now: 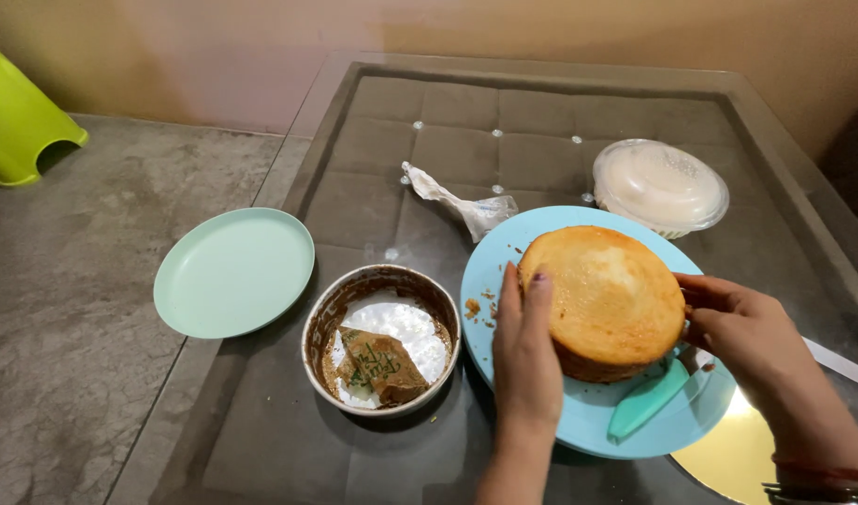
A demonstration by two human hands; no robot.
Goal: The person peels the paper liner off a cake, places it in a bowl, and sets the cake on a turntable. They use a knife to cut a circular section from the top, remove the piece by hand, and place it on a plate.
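A round golden-brown sponge cake (605, 295) sits on a light blue plate (504, 257) on the glass-topped table. My left hand (525, 351) presses flat against the cake's left side. My right hand (747, 341) cups the cake's right side, its fingertips on the edge. Both hands hold the cake between them. A teal spatula (648, 400) lies on the plate just below the cake. Crumbs dot the plate to the left of the cake.
A round metal cake tin (380, 339) with greasy paper lining stands left of the plate. Further left lies a pale green plate (233, 270). A crumpled white wrapper (457, 200) and a lidded clear container (660, 186) sit behind. A gold cake board (728, 458) pokes out at lower right.
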